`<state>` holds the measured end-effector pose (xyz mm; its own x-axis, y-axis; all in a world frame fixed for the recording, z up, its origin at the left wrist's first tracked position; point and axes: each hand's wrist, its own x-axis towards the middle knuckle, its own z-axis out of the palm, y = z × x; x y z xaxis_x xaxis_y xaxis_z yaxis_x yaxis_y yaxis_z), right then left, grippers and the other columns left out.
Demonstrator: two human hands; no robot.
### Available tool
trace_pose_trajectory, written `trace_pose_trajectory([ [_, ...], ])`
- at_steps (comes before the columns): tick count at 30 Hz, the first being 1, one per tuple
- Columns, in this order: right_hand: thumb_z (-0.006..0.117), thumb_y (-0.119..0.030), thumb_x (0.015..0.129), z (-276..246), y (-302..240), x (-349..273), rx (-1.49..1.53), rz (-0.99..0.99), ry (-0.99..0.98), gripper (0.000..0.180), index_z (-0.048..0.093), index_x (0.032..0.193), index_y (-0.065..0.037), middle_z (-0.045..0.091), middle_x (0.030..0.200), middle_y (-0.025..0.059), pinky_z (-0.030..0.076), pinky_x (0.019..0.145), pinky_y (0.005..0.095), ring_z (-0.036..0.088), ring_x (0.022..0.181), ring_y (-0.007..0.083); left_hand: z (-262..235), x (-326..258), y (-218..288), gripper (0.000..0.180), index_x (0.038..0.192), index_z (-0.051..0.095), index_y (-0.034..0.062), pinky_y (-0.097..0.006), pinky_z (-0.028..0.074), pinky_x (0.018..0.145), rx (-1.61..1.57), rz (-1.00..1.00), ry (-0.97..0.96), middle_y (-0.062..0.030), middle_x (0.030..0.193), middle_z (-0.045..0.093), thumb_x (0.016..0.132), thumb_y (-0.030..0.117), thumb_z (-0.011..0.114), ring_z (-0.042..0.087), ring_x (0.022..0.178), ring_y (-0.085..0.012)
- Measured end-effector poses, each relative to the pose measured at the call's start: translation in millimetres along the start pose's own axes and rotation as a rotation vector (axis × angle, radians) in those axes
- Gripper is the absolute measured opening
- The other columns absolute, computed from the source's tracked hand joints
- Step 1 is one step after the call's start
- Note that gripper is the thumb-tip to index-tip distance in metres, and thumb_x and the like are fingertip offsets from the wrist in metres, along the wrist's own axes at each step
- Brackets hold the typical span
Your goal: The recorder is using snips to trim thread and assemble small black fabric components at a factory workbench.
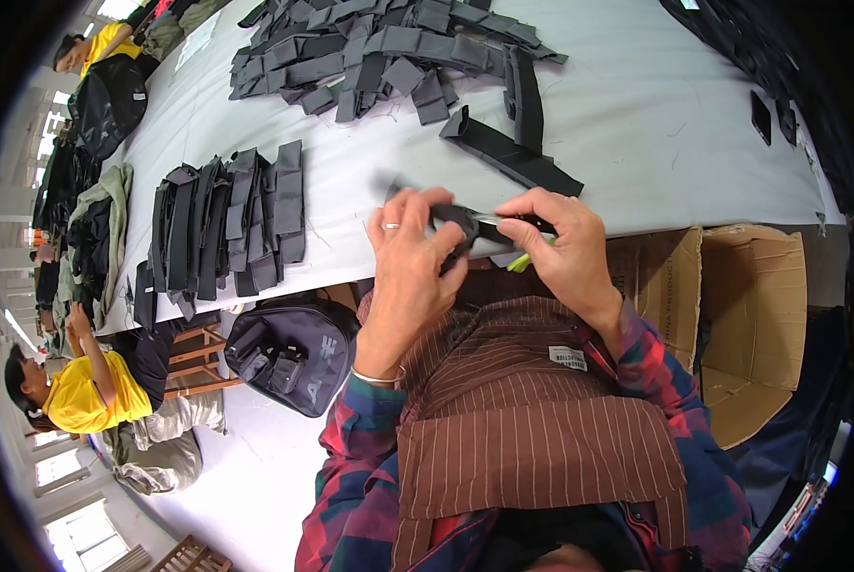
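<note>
At the table's near edge, my left hand (410, 255) is closed round a dark grey fabric strip (458, 232), whose far end is smeared by motion. Just to its right, my right hand (568, 250) grips what look like small thread snips (489, 218), with a metal blade pointing left against the strip. A bit of lime green shows under the right fingers; I cannot tell whether it belongs to the snips. Beyond my hands lie two loose dark strips (513, 157), one crossing the end of the other.
A large heap of folded dark strips (379, 52) covers the far part of the white table (350, 172). Neat rows of strips (226, 219) lie at left. Below stand a dark bag (327, 357) and an open cardboard box (751, 324). People in yellow shirts (102, 393) work at left.
</note>
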<state>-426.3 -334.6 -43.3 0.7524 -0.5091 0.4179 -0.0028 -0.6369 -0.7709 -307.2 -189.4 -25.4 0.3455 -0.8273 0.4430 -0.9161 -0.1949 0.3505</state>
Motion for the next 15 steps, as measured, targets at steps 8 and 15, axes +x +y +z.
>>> trace_pose_trajectory([
  [8,0.067,-0.014,0.087,31,44,-14,0.364,0.325,-0.137,0.019,0.064,0.102,-0.003,0.066,0.086,0.0028,0.046,0.069,0.0241,0.058,0.076,0.0082,48,-17,-21,0.027,0.080,0.046,0.0019,-0.037,0.046,0.064,-0.486,-0.259,-0.024,-0.0117,0.088,0.064,0.063,-0.008,0.066,0.055,0.079,-0.0333],
  [15,0.067,-0.019,0.087,29,48,-22,0.341,0.336,-0.151,0.021,0.065,0.101,-0.004,0.068,0.078,0.0067,0.050,0.056,0.0259,0.064,0.064,0.0113,76,-31,-17,0.028,0.080,0.044,0.0014,-0.035,0.046,0.069,-0.644,-0.454,0.056,-0.0124,0.089,0.056,0.063,-0.007,0.066,0.053,0.080,-0.0310],
])
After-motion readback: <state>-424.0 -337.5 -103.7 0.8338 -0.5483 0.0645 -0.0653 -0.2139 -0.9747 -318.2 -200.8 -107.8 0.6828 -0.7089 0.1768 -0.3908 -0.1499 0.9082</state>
